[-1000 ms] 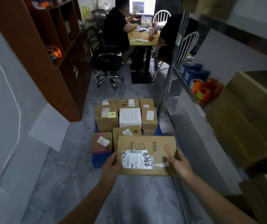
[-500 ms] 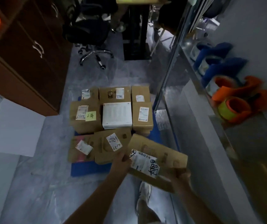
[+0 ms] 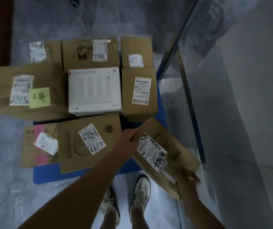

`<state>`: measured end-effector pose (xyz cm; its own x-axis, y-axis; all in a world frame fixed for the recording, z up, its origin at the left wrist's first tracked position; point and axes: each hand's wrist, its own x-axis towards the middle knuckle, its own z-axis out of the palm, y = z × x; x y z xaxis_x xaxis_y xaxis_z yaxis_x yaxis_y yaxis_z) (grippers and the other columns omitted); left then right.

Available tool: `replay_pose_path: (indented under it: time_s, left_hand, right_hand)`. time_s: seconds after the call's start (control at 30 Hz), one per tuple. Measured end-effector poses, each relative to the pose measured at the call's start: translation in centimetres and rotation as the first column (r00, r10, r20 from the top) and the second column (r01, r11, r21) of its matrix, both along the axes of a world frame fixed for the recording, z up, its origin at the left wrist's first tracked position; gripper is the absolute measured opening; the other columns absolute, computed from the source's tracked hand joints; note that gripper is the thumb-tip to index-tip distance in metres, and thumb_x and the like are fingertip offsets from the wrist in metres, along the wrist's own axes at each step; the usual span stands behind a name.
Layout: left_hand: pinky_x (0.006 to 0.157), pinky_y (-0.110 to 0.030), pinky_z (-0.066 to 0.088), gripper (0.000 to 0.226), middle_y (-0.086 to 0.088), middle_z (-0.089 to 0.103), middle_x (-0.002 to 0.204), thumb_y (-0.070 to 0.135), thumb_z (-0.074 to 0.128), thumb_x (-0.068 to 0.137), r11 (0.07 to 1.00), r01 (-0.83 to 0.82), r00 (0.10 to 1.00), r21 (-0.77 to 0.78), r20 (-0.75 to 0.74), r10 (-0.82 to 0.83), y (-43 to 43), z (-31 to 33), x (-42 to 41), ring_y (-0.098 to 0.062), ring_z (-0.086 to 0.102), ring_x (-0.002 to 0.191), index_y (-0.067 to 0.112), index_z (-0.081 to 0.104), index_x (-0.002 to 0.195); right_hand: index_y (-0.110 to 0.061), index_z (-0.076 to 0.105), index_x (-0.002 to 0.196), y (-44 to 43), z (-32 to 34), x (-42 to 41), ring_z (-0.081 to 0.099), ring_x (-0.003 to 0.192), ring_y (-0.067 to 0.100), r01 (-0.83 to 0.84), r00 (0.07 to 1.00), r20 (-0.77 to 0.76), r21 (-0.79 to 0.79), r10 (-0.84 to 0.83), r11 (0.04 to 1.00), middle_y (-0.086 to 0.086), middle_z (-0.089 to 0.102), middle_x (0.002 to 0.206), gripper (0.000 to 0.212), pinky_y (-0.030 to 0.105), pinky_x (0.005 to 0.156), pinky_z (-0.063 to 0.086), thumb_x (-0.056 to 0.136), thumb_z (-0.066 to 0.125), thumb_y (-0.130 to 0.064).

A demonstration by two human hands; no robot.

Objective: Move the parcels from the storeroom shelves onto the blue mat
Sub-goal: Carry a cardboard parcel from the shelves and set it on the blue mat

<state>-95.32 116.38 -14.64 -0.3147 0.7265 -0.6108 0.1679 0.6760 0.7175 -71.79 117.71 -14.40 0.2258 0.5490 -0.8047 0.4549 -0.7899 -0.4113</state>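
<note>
The flat brown cardboard parcel (image 3: 178, 151), with a white handwritten shipping label, hangs tilted over the near right corner of the blue floor mat (image 3: 49, 172). The left hand (image 3: 129, 138) grips its far edge and the right hand (image 3: 187, 176) grips its near corner. Labelled brown cardboard boxes (image 3: 89, 142) and a white square box (image 3: 94, 90) crowd the mat. A metal shelf post (image 3: 178, 52) stands just to the right.

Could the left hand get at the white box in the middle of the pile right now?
Probably not yet: the left hand grips the tilted parcel together with the right hand. Nothing lies on the white box, so once freed it looks reachable.
</note>
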Motion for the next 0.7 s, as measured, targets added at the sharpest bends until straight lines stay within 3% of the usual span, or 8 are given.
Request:
replay_pose_path:
  time_s: [0.1, 0.23, 0.3, 0.37, 0.43, 0.53, 0.6, 0.7]
  left_hand:
    - [0.093, -0.019, 0.035, 0.057, -0.005, 0.044, 0.136, 0.003, 0.051, 0.092, 0.997, 0.07, 0.997, -0.044, -0.018, -0.071, -0.4, -4.1, 0.3, -0.017, 0.046, 0.121, 0.018, 0.041, 0.146]
    - [0.109, -0.042, 0.028, 0.055, 0.002, 0.048, 0.131, 0.027, 0.054, 0.092, 0.971, 0.236, 0.931, -0.045, -0.275, -0.239, 0.4, -7.0, 0.4, -0.015, 0.05, 0.117, 0.027, 0.041, 0.145]
    - [0.101, -0.036, 0.039, 0.052, 0.0, 0.053, 0.124, 0.025, 0.057, 0.091, 0.99, 0.142, 0.957, 0.026, -0.259, -0.13, 1.3, -7.8, 0.4, -0.017, 0.054, 0.11, 0.023, 0.047, 0.142]
    - [0.085, -0.021, 0.044, 0.045, 0.002, 0.055, 0.115, 0.019, 0.059, 0.091, 0.999, 0.001, 0.988, 0.039, -0.153, 0.005, 1.6, -8.5, 0.6, -0.012, 0.057, 0.101, 0.021, 0.054, 0.136]
    - [0.071, -0.01, 0.043, 0.027, 0.005, 0.06, 0.099, 0.016, 0.057, 0.094, 0.998, -0.068, 0.991, 0.006, -0.117, 0.069, 1.3, -9.2, 0.8, -0.001, 0.058, 0.085, 0.015, 0.064, 0.12]
    - [0.08, -0.032, 0.053, 0.021, -0.009, 0.064, 0.101, 0.016, 0.051, 0.097, 0.988, -0.076, 0.984, -0.136, -0.168, 0.052, 0.4, -10.3, 1.0, -0.018, 0.062, 0.087, 0.005, 0.064, 0.109]
    - [0.079, -0.044, 0.053, 0.019, -0.018, 0.062, 0.102, 0.013, 0.049, 0.095, 0.982, -0.078, 0.965, -0.173, -0.259, 0.031, 0.2, -10.9, 0.9, -0.031, 0.062, 0.089, 0.002, 0.063, 0.101]
    - [0.085, -0.045, 0.051, 0.019, -0.021, 0.052, 0.109, 0.009, 0.051, 0.093, 0.964, -0.169, 0.941, -0.203, -0.324, 0.097, 0.1, -11.5, 0.9, -0.037, 0.055, 0.1, -0.003, 0.063, 0.102]
  right_hand:
    - [-0.009, 0.043, 0.126, 0.4, -3.6, -0.2, 0.053, 0.095, 0.026, 0.092, 0.996, 0.013, -0.027, -0.091, 0.995, 0.016, 0.052, 0.119, 0.041, 0.037, 0.077, 0.046, 0.089, 0.061, -0.007]
    - [-0.019, 0.05, 0.092, 2.2, -7.1, -0.1, 0.057, 0.082, 0.027, 0.099, 0.995, -0.025, 0.015, -0.099, 0.995, 0.011, 0.058, 0.095, 0.023, 0.047, 0.078, 0.052, 0.084, 0.065, -0.004]
    - [-0.023, 0.05, 0.113, 4.1, -8.3, 0.3, 0.06, 0.093, 0.031, 0.097, 0.99, -0.1, 0.016, -0.095, 0.995, 0.01, 0.059, 0.104, 0.041, 0.051, 0.084, 0.053, 0.081, 0.068, -0.007]
    - [-0.03, 0.035, 0.135, 6.2, -9.1, 0.5, 0.059, 0.098, 0.029, 0.038, 0.992, -0.123, -0.016, -0.04, 0.999, 0.003, 0.056, 0.111, 0.078, 0.046, 0.078, 0.054, 0.07, 0.077, -0.019]
    - [-0.036, 0.036, 0.13, 7.7, -9.5, 0.4, 0.059, 0.094, 0.023, -0.044, 0.994, -0.101, -0.004, 0.043, 0.999, -0.007, 0.056, 0.108, 0.085, 0.041, 0.075, 0.053, 0.054, 0.074, -0.025]
    - [-0.037, 0.05, 0.101, 9.0, -11.0, -0.4, 0.06, 0.084, 0.012, -0.13, 0.987, -0.094, 0.051, 0.134, 0.99, -0.011, 0.06, 0.098, 0.058, 0.032, 0.067, 0.051, 0.05, 0.065, -0.016]
    - [-0.042, 0.054, 0.093, 9.5, -12.5, -1.3, 0.062, 0.075, 0.006, -0.197, 0.974, -0.102, 0.068, 0.204, 0.978, -0.015, 0.063, 0.087, 0.045, 0.024, 0.055, 0.049, 0.062, 0.07, -0.012]
    - [-0.043, 0.05, 0.116, 10.6, -14.4, -2.2, 0.062, 0.087, 0.007, -0.331, 0.937, -0.095, 0.066, 0.336, 0.941, -0.015, 0.06, 0.098, 0.046, 0.028, 0.063, 0.054, 0.084, 0.068, -0.016]
